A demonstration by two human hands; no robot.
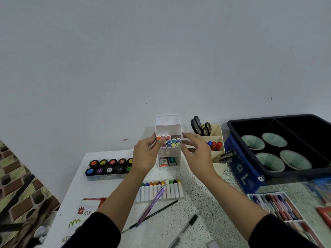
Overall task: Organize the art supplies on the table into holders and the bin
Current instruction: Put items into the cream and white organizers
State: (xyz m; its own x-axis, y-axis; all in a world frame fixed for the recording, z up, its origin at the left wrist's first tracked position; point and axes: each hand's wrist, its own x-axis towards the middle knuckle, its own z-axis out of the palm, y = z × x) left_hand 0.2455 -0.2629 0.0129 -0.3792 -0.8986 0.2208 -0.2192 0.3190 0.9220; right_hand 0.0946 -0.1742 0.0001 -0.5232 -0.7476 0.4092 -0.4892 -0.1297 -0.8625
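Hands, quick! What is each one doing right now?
Left hand: grips the white holder, thumb on the markers.
Right hand: open, fingers spread beside the holder, holding nothing.

One wide head-worn view looks forward and slightly down across the counter toward a plain wall, close behind both outstretched arms.

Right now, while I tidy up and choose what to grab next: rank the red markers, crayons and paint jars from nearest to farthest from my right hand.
1. Red markers, in the cream holder just beside your right hand.
2. Crayons, on the table, nearer you and leftward.
3. Paint jars, far left.
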